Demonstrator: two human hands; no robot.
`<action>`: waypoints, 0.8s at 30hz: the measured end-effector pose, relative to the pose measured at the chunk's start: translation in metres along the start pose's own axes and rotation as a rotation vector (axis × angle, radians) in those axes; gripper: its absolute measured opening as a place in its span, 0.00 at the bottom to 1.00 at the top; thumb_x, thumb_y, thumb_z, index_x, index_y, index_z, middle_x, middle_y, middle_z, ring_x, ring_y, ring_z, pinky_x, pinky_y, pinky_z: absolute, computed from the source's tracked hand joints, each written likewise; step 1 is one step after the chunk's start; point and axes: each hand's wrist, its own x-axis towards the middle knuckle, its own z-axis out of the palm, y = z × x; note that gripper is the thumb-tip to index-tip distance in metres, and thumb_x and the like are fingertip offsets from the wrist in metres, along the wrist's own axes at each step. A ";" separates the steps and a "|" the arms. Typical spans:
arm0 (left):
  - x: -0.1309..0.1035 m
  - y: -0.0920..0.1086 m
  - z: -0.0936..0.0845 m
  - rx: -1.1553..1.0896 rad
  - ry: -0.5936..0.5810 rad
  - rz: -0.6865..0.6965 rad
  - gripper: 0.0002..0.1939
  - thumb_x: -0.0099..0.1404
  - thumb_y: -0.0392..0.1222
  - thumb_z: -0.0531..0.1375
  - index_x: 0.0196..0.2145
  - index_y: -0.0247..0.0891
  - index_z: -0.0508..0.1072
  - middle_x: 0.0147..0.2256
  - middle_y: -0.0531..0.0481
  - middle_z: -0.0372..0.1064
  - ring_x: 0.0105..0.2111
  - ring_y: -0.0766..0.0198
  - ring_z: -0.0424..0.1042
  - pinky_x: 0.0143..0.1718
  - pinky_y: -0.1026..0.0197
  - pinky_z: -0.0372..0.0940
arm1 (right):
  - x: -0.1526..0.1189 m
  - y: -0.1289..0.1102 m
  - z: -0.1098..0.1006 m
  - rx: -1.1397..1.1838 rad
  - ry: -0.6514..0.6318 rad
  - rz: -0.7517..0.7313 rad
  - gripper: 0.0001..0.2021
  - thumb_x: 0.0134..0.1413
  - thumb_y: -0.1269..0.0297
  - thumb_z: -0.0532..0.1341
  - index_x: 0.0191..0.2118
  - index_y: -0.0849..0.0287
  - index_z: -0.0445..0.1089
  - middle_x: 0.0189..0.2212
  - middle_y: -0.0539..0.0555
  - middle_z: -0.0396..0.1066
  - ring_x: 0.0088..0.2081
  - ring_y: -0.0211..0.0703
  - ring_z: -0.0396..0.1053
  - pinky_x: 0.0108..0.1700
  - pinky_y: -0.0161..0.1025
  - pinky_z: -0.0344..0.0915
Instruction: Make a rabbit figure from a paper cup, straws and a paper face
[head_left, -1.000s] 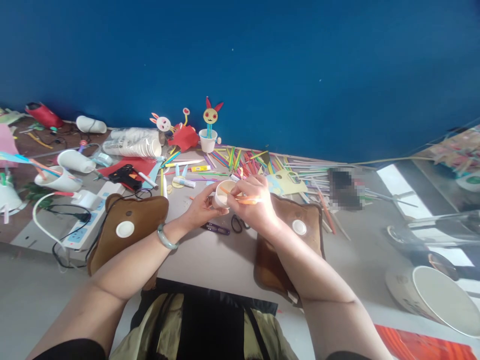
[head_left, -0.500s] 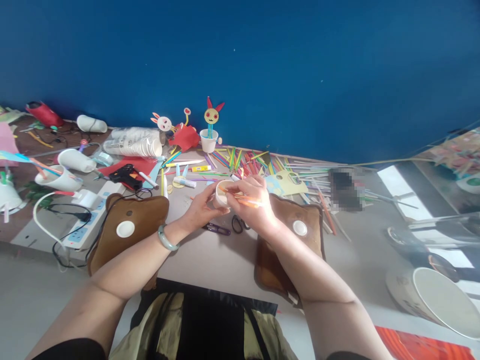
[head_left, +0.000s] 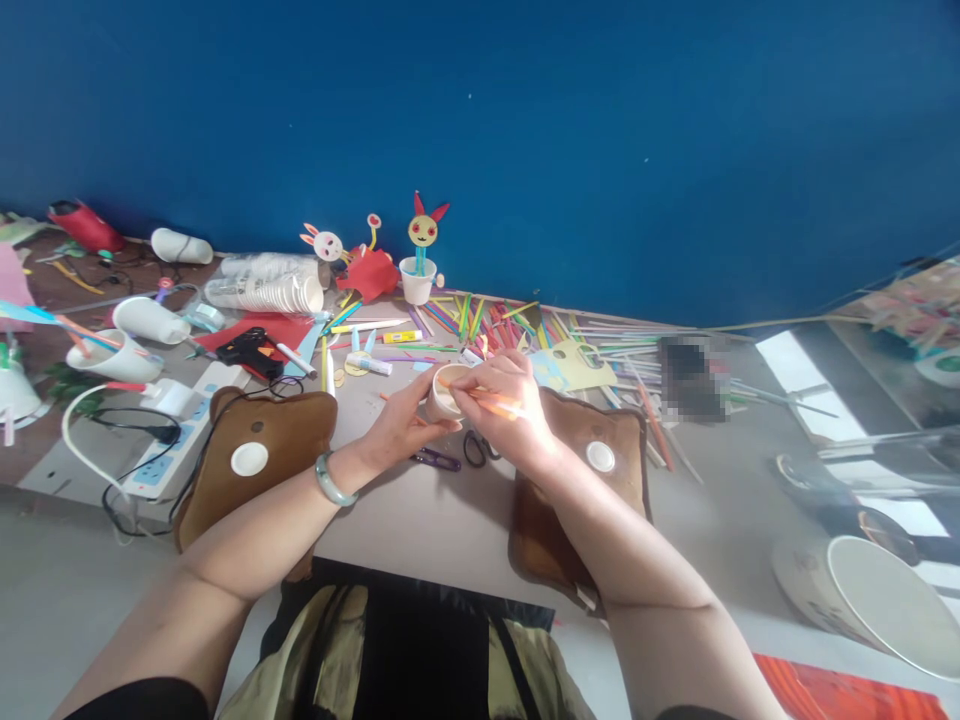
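A small white paper cup (head_left: 444, 402) is held between the thumb and fingers of my left hand (head_left: 401, 422), its opening tilted up toward me. Orange sticks (head_left: 501, 404) are gripped in my right hand (head_left: 506, 400), and their far end reaches into the mouth of the cup. The fingertips of my right hand are at the cup's rim. On the table below lie black-handled scissors (head_left: 475, 449) and a purple clip-like tool (head_left: 437, 459), both partly covered by my hands.
Two brown cushions (head_left: 281, 450) (head_left: 581, 510) flank my hands. Behind are scattered coloured sticks (head_left: 487, 320), a rabbit figure in a cup (head_left: 418, 283) and stacked cups (head_left: 262, 292). A glue gun (head_left: 251, 352) and power strip (head_left: 169, 445) lie left; a bucket (head_left: 847, 600) stands right.
The paper cup has tilted and shifted very slightly in my left hand, whose fingers have moved a little. My right hand stays almost where it was, with the orange sticks.
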 end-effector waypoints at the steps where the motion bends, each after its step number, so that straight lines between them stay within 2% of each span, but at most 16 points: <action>1: 0.000 0.001 0.000 0.013 -0.002 -0.002 0.35 0.59 0.55 0.69 0.59 0.40 0.66 0.54 0.40 0.71 0.53 0.46 0.71 0.45 0.54 0.71 | 0.000 0.000 0.000 0.003 -0.007 0.002 0.07 0.53 0.67 0.62 0.25 0.52 0.71 0.24 0.47 0.75 0.31 0.44 0.71 0.54 0.53 0.61; 4: -0.002 0.004 -0.001 0.048 0.000 -0.011 0.33 0.59 0.55 0.69 0.58 0.40 0.68 0.52 0.41 0.72 0.50 0.47 0.72 0.44 0.54 0.71 | 0.000 0.000 -0.001 0.009 -0.015 0.010 0.07 0.52 0.67 0.63 0.24 0.52 0.69 0.24 0.48 0.74 0.32 0.45 0.71 0.54 0.53 0.62; 8: -0.004 0.004 -0.001 0.093 0.049 -0.031 0.36 0.58 0.53 0.71 0.60 0.41 0.66 0.54 0.41 0.72 0.52 0.47 0.72 0.44 0.55 0.71 | 0.000 0.001 0.001 -0.009 0.034 0.018 0.08 0.51 0.67 0.63 0.24 0.52 0.68 0.24 0.49 0.72 0.35 0.47 0.70 0.51 0.52 0.63; 13: -0.006 0.001 -0.002 0.100 0.050 -0.063 0.38 0.56 0.53 0.71 0.61 0.42 0.66 0.53 0.41 0.73 0.50 0.47 0.73 0.41 0.55 0.72 | 0.000 0.001 0.001 -0.008 0.029 0.022 0.09 0.50 0.70 0.62 0.22 0.53 0.66 0.22 0.47 0.72 0.31 0.45 0.69 0.50 0.51 0.63; 18: -0.007 0.008 -0.003 0.056 -0.061 -0.077 0.38 0.59 0.55 0.69 0.63 0.43 0.63 0.56 0.42 0.71 0.48 0.47 0.74 0.40 0.56 0.71 | 0.001 0.003 -0.001 0.067 -0.003 0.006 0.11 0.49 0.68 0.65 0.22 0.53 0.64 0.22 0.46 0.72 0.31 0.44 0.70 0.52 0.51 0.62; 20: -0.007 0.011 -0.003 0.050 -0.105 -0.069 0.39 0.61 0.55 0.67 0.65 0.43 0.61 0.57 0.42 0.70 0.49 0.47 0.75 0.42 0.55 0.71 | 0.001 0.003 -0.002 0.073 -0.028 0.022 0.13 0.49 0.68 0.66 0.21 0.54 0.63 0.21 0.46 0.72 0.31 0.44 0.70 0.53 0.51 0.62; 24: -0.008 0.011 -0.003 0.098 -0.098 -0.007 0.38 0.62 0.55 0.66 0.66 0.43 0.60 0.58 0.42 0.70 0.55 0.45 0.72 0.53 0.50 0.69 | 0.002 -0.001 -0.004 0.076 -0.026 0.073 0.13 0.49 0.70 0.66 0.21 0.54 0.63 0.23 0.47 0.74 0.32 0.44 0.71 0.52 0.49 0.62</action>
